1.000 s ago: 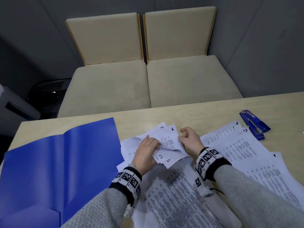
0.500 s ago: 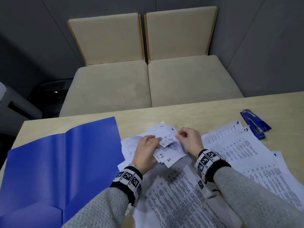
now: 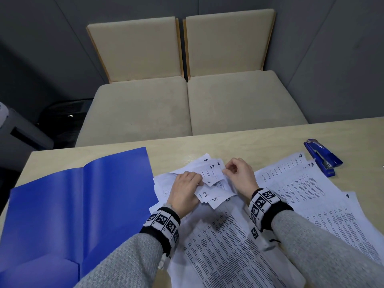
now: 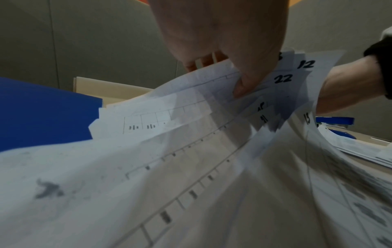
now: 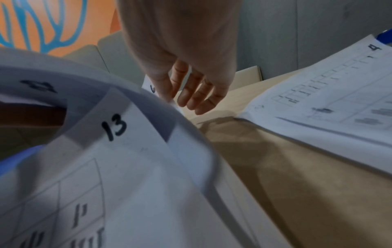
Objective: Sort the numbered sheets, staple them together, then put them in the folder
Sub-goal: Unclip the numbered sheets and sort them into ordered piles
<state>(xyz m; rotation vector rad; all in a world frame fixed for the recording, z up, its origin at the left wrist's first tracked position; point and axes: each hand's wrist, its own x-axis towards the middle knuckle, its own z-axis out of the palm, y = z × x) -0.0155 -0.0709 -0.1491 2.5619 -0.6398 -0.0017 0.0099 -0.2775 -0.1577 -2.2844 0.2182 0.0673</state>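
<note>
A fanned bundle of numbered sheets lies at the table's middle with its corners lifted. My left hand grips the fan from the left. In the left wrist view its thumb presses on corners marked 12 and 22. My right hand pinches the edge of a sheet by the corners marked 17 and 6. The right wrist view shows that thumb and forefinger on the paper edge, with sheet 13 curling below. An open blue folder lies to the left. The blue stapler rests at the far right.
Laid-out sheets marked 4, 3 and 1 are spread on the table's right side, close to the stapler. More printed sheets lie under my forearms. Two beige chairs stand beyond the far table edge.
My right hand has peeled back corners in the fan, and a corner marked 17 now shows beside the 6. My left hand keeps its grip in the same place.
</note>
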